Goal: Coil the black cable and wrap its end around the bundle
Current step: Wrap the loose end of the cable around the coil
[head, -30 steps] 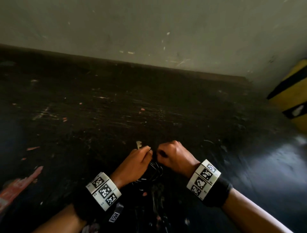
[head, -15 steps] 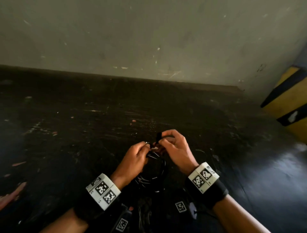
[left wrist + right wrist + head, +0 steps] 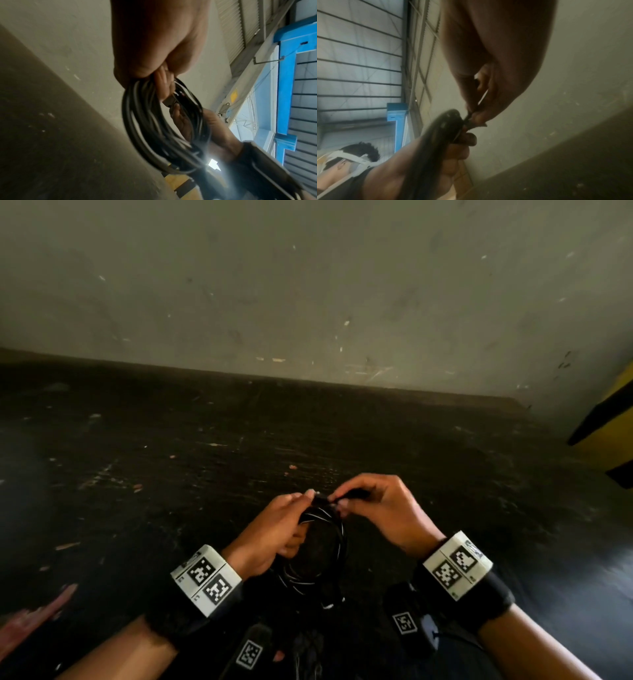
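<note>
Between the two hands, held above the dark surface (image 3: 205, 460), the black cable (image 3: 329, 546) hangs as a finished coil, its loop drooping toward 6 o'clock. At its top, the left hand (image 3: 274, 529) clenches the gathered strands. Directly at 3 o'clock from that grip, the right hand (image 3: 380, 508) pinches the cable end (image 3: 352, 494), whose long axis runs 9-to-3 across the bundle. Open room lies all around; the wall (image 3: 308, 285) stands well off at 12 o'clock.
</note>
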Demonstrator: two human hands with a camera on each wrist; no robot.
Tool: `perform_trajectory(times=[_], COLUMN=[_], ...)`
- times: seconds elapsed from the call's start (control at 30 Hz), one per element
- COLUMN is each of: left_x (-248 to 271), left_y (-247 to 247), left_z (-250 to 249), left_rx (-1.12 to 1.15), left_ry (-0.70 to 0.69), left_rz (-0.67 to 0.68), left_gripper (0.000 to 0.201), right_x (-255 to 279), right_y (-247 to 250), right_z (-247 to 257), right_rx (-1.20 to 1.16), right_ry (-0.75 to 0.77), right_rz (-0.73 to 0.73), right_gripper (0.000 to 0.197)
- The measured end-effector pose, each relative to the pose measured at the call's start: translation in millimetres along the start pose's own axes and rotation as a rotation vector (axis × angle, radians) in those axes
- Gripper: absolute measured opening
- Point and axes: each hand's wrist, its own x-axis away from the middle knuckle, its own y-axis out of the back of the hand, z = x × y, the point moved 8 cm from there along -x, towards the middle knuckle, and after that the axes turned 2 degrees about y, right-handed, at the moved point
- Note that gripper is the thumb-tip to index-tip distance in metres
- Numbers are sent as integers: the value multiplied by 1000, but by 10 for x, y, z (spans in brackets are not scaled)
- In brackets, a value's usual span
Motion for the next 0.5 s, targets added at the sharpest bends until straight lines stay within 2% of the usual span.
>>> perform_trajectory(times=[0.07,0.1,0.23,0.3,0.4,0.43,0.5], left_x=[-29,-41,-86,-97,-83,-77,-65], left_y=[54,92,221,229,196,180,134], left_z=[12,22,1,-20,-44,-51,-59], left_rx=[-7,-26,-146,-177,-179,-173,-151], left_ry=[43,65,78,82,78,64,34], left_rz=[-57,-98,-239,-262,-234,-215,-163], left_gripper=[19,18,18,19,19,19,19], right_x=[-1,20,124,140,127,134,132], right_y=[132,162,-58,-164,-233,-279,-346], right_z=[109,184,265,175,141,139,76], right_rx=[-31,-39,-105,89,559,646,685], right_ry=[28,32,-54,-38,202,270,302], right_rz=[-111,-116,87,101,-1,-4,16], right_gripper=[16,15,13,11,11,11,12])
